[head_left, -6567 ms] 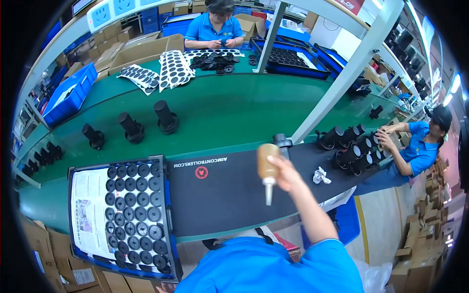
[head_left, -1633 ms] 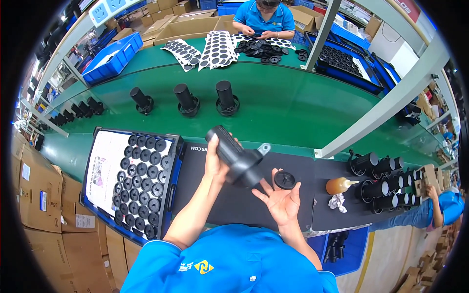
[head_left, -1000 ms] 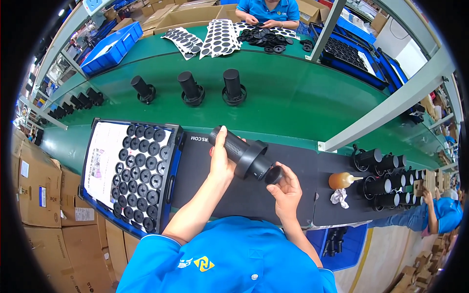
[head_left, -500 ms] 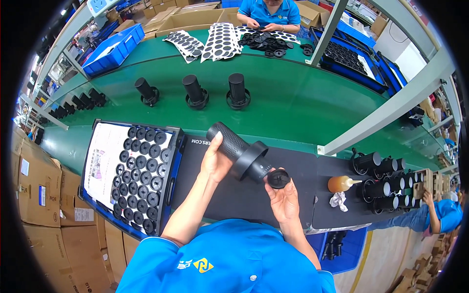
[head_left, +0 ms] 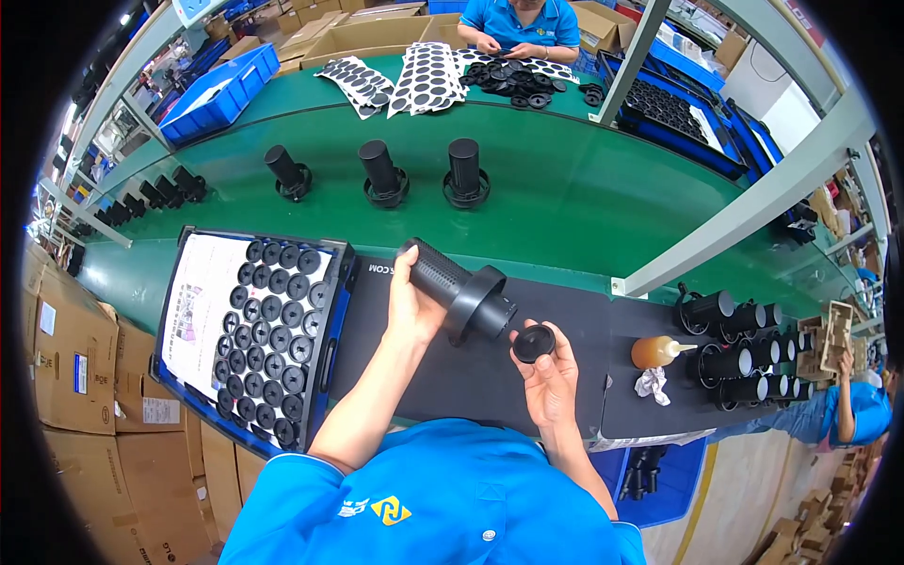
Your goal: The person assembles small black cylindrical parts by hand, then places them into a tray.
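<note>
My left hand [head_left: 417, 306] is wrapped round a black cylinder [head_left: 438, 275] with a textured barrel and a wide ring [head_left: 477, 303] near its lower end. The cylinder lies tilted over the black mat, its narrower end pointing down and to the right. Close to that end, my right hand [head_left: 549, 386] grips a small round black cap [head_left: 534, 344] between thumb and fingers. A gap separates cap and cylinder. To the left, a blue tray [head_left: 330, 363] holds rows of similar black caps [head_left: 273, 311] beside a white printed sheet [head_left: 200, 311].
Several black cylinders with rings [head_left: 464, 174] stand on the green belt [head_left: 556, 198]. Others [head_left: 725, 363] lie at the right, near an amber squeeze bottle [head_left: 656, 352] and crumpled tissue [head_left: 652, 386]. A slanted grey post [head_left: 744, 202] crosses the right side. A co-worker [head_left: 518, 28] sits opposite.
My right hand has drawn slightly away from the cylinder's end, and the cap has turned to show a different face. The cylinders standing on the belt have shifted a little rightward.
</note>
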Tool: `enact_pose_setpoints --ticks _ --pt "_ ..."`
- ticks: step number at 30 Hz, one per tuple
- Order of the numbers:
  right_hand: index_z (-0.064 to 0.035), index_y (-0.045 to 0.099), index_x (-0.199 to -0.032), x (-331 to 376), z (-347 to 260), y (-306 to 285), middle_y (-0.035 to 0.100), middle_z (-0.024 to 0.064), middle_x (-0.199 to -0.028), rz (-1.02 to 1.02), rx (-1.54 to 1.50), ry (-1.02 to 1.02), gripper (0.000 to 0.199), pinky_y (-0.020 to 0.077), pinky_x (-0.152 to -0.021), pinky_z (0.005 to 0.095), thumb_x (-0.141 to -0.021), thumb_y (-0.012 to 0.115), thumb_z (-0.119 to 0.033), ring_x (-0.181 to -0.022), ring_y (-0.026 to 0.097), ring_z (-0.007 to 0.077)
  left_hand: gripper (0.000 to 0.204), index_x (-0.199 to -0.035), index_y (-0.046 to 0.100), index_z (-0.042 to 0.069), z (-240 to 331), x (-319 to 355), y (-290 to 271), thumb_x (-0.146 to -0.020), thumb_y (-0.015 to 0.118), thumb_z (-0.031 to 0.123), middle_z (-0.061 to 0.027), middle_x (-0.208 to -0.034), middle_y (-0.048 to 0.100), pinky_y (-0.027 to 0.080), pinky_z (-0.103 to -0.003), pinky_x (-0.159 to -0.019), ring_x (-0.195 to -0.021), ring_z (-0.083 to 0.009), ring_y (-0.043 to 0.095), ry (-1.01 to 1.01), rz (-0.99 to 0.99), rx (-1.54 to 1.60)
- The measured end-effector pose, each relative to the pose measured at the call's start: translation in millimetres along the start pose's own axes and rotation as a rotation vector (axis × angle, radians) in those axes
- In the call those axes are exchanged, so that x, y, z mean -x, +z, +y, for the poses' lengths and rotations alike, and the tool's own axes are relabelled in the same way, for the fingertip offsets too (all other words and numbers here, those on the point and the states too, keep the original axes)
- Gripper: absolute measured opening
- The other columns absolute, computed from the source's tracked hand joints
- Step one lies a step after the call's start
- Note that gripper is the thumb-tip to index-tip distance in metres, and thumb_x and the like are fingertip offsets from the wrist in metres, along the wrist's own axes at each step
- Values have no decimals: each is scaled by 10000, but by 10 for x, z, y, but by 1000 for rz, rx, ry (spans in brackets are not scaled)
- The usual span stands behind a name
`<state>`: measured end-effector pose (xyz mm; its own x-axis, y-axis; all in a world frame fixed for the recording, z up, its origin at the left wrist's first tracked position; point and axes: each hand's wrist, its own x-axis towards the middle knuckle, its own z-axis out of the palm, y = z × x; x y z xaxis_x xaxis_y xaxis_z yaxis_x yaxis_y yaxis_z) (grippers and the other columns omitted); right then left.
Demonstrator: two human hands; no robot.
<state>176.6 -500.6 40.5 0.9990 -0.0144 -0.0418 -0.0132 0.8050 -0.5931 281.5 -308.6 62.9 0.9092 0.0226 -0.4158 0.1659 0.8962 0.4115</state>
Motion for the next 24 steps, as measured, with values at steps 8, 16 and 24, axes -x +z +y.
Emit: enact_pose_setpoints --ticks 8,16,24 --pt "-36 423 -1285 13 8 -31 474 177 -1299 -12 172 -97 604 493 -928 358 -748 692 31 -1143 533 339 446 -1062 440 43 36 186 173 -818 648 352 -126 -904 538 513 -395 -714 -816 -240 617 -16 -25 -64" --pt "-21 422 -1282 64 31 85 446 176 -1330 -40 447 -201 670 489 -917 335 -686 683 143 -1156 518 303 454 -1056 435 28 -124 87 31 -818 648 351 -118 -859 556 512 -372 -710 -794 -225 619 -31 108 -74" --pt "-1 417 -1276 48 93 -12 424 190 -1348 -50 571 -191 668 494 -915 333 -682 669 170 -1147 518 290 462 -986 477 2 -209 124 78 -809 642 395 -122 -821 592 512 -335 -715 -756 -206 619 3 117 -158"
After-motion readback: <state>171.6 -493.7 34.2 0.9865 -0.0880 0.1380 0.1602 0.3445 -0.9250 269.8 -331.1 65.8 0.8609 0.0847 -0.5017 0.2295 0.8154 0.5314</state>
